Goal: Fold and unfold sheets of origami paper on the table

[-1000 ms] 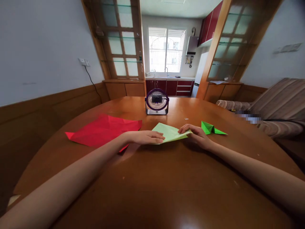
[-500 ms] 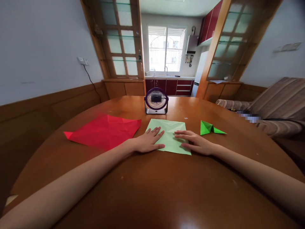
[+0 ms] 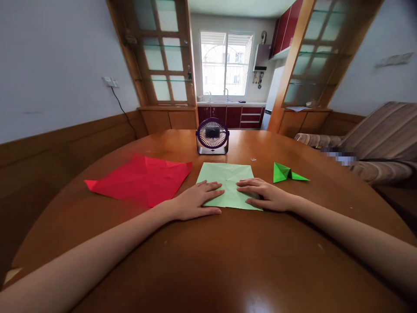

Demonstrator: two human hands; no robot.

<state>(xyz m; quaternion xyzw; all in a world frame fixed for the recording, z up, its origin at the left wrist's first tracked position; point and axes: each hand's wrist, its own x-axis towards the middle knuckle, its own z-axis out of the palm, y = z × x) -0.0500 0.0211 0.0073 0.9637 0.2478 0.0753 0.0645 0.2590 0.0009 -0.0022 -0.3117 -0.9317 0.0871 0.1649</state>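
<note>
At the centre of the frame, a pale green square sheet of paper (image 3: 227, 182) lies unfolded on the round brown wooden table (image 3: 228, 261), creases showing. Both hands press it flat, grasping nothing: the left hand (image 3: 195, 201) spreads its fingers over the lower left corner, the right hand (image 3: 265, 195) over the lower right (likely pinning the sheet flat against its creases). A crumpled red paper sheet (image 3: 143, 179) lies left, 1 folded bright green paper shape (image 3: 286, 173) right, and a small purple desk fan (image 3: 212, 135) stands behind.

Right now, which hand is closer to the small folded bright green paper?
Right. The right hand lies flat on the pale green sheet, just left of the folded green paper; the left hand rests across the sheet, farther away.
</note>
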